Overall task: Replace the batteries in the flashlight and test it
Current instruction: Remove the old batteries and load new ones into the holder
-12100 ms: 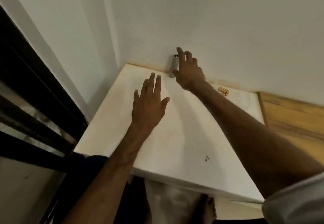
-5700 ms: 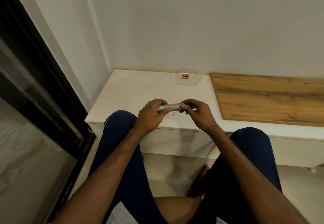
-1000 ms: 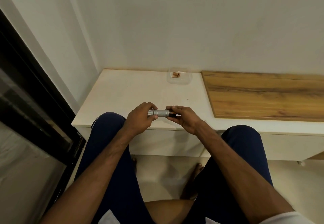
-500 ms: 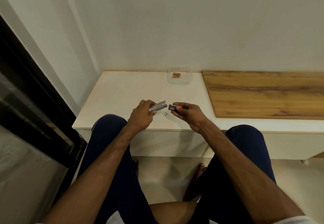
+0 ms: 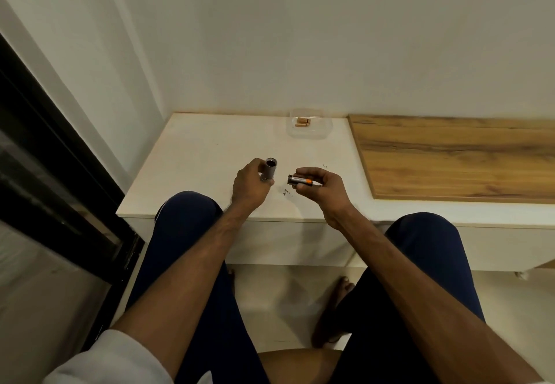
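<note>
My left hand (image 5: 249, 187) grips the silver flashlight body (image 5: 269, 169), held almost upright with its open dark end facing up. A small gap to the right, my right hand (image 5: 322, 185) pinches the black battery holder (image 5: 301, 180), which lies sideways and carries a battery with an orange band. Both hands hover over the near part of the white table (image 5: 204, 155). At the back edge sits a clear plastic dish (image 5: 310, 134) with copper-coloured batteries (image 5: 302, 122) in it.
A wooden board (image 5: 456, 158) covers the table's right part. The white wall rises directly behind the table. A dark framed glass door (image 5: 45, 155) stands at the left. My knees are below the table's front edge, and small dark specks (image 5: 285, 193) lie between my hands.
The battery holder has come out of the flashlight body. My right hand drew it to the right, while my left hand tipped the empty body upright.
</note>
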